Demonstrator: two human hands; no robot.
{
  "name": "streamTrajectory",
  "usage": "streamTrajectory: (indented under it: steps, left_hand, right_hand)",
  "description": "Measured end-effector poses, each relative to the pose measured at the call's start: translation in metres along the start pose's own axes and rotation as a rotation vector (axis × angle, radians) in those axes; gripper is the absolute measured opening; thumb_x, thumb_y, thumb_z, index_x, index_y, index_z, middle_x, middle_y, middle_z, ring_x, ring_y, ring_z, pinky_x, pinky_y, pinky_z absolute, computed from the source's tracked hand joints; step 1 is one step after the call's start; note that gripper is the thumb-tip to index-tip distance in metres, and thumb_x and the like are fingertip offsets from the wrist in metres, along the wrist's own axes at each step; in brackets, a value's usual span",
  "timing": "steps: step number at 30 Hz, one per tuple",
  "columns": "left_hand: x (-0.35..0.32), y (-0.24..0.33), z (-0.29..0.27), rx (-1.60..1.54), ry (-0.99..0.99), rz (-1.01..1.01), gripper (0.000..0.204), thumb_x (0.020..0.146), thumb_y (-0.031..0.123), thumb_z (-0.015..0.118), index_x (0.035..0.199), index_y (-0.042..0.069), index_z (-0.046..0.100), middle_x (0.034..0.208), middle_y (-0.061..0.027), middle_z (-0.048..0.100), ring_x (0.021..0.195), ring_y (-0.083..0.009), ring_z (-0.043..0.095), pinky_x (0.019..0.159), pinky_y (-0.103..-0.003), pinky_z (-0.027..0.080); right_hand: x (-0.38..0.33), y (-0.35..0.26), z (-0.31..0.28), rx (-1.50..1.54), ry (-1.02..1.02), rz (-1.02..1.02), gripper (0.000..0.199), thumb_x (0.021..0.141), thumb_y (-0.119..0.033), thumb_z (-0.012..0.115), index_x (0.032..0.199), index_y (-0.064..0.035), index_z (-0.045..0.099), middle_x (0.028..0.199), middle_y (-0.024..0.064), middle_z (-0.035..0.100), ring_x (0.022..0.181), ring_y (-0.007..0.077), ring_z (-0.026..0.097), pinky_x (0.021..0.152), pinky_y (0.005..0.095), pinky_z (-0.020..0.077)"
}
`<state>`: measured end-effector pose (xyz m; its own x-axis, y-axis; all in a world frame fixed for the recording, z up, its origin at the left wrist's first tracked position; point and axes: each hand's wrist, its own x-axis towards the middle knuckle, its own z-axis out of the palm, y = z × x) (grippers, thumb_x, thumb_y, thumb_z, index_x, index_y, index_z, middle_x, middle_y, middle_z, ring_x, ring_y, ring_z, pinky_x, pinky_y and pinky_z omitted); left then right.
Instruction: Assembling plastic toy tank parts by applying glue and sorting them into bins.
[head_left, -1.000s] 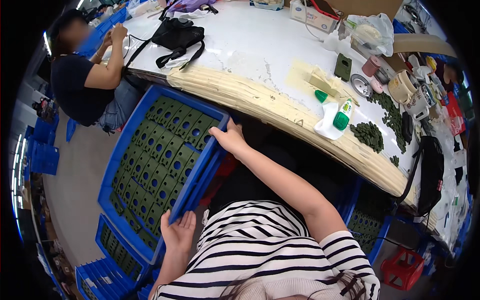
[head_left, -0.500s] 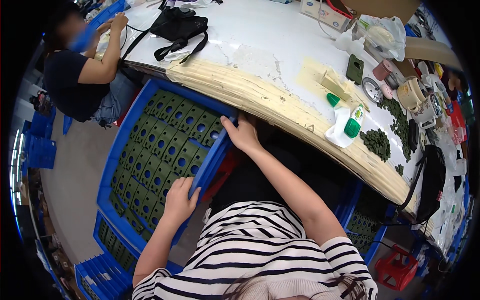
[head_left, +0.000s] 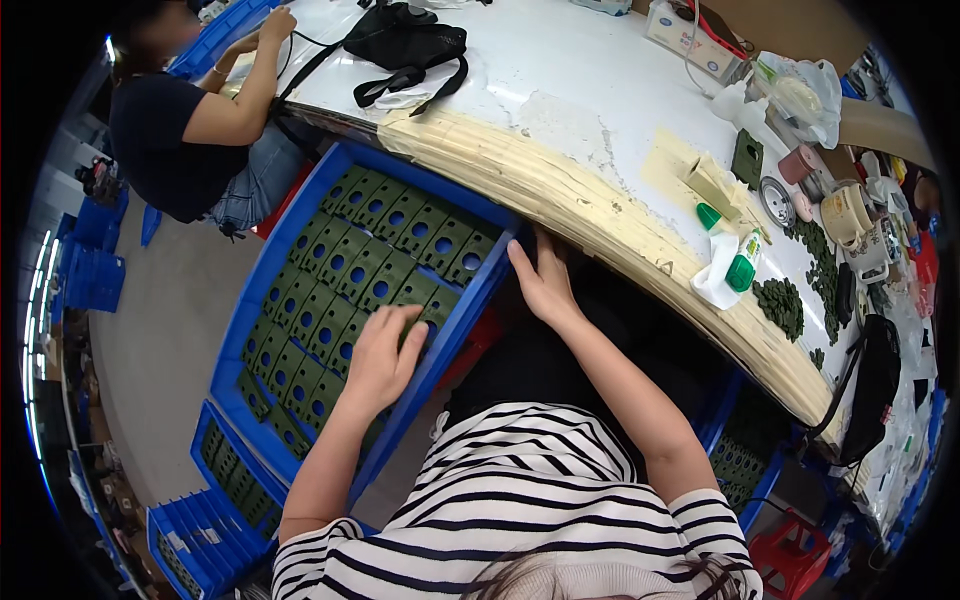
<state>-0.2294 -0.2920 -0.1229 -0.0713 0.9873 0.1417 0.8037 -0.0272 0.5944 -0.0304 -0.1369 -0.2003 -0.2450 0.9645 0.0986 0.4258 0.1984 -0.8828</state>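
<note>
A large blue plastic crate (head_left: 222,352) holds rows of flat dark green plates (head_left: 380,290), each with a round hole. Above the plates near the crate's close side is my left hand (head_left: 382,362), its thumb apart from slightly bent fingers and nothing held in it. My right hand (head_left: 547,284) is just outside the crate's right rim, below the table edge. Its thumb is spread from the fingers, with the thumb tip close to the rim; whether it touches cannot be told.
A white worktable (head_left: 560,90) with a layered, worn edge runs along the far side. It bears a black bag (head_left: 410,48), a green-capped bottle (head_left: 743,268) and piles of small green pieces (head_left: 779,306). A co-worker (head_left: 190,130) sits at left. More blue crates (head_left: 205,540) stand at lower left.
My left hand has let go of the crate's near rim and moved in over the green plates. My right hand has slipped off the rim to the right. The whole view has shifted.
</note>
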Motion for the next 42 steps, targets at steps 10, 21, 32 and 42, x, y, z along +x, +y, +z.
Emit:
streamTrajectory:
  steps: [10, 21, 32, 42]
  left_hand:
    - [0.110, -0.026, 0.063, 0.539, 0.069, 0.033, 0.054, 0.080, 0.040, 0.068, 0.111, -0.001, 0.049, 0.111, -0.0309, 0.051, 0.109, -0.0462, 0.048, 0.098, -0.050, 0.037]
    - [0.112, -0.008, 0.043, 0.598, -0.123, -0.167, 0.056, 0.071, 0.040, 0.075, 0.108, 0.006, 0.052, 0.109, -0.0204, 0.055, 0.110, -0.0390, 0.050, 0.102, -0.060, 0.031]
    - [0.099, 0.003, 0.001, 0.479, 0.013, -0.052, 0.033, 0.063, 0.032, 0.077, 0.072, 0.003, 0.064, 0.093, -0.0170, 0.055, 0.108, -0.0361, 0.049, 0.108, -0.055, 0.028]
    - [0.210, 0.099, -0.032, 0.290, 0.162, 0.337, 0.033, 0.062, 0.031, 0.076, 0.071, 0.004, 0.061, 0.085, -0.0144, 0.058, 0.099, -0.0342, 0.053, 0.099, -0.047, 0.036]
  right_hand:
    - [-0.088, -0.043, -0.075, -0.217, -0.911, -0.363, 0.042, 0.090, -0.037, 0.058, 0.116, -0.0026, 0.060, 0.101, 0.0167, 0.061, 0.097, 0.0333, 0.060, 0.086, 0.0401, 0.0483]
    - [-0.079, -0.069, -0.082, -0.288, -0.880, -0.464, 0.041, 0.090, -0.034, 0.059, 0.118, -0.0033, 0.059, 0.101, 0.0157, 0.060, 0.099, 0.0322, 0.059, 0.089, 0.0405, 0.0462]
    - [-0.064, -0.076, -0.071, -0.227, -0.570, -0.548, 0.029, 0.091, -0.028, 0.059, 0.109, -0.0055, 0.063, 0.096, 0.0084, 0.061, 0.092, 0.0255, 0.059, 0.085, 0.0368, 0.0474]
    - [-0.067, -0.086, -0.075, -0.153, -0.532, -0.617, 0.021, 0.089, -0.023, 0.060, 0.097, -0.0040, 0.066, 0.089, 0.0096, 0.062, 0.086, 0.0266, 0.060, 0.081, 0.0364, 0.0478]
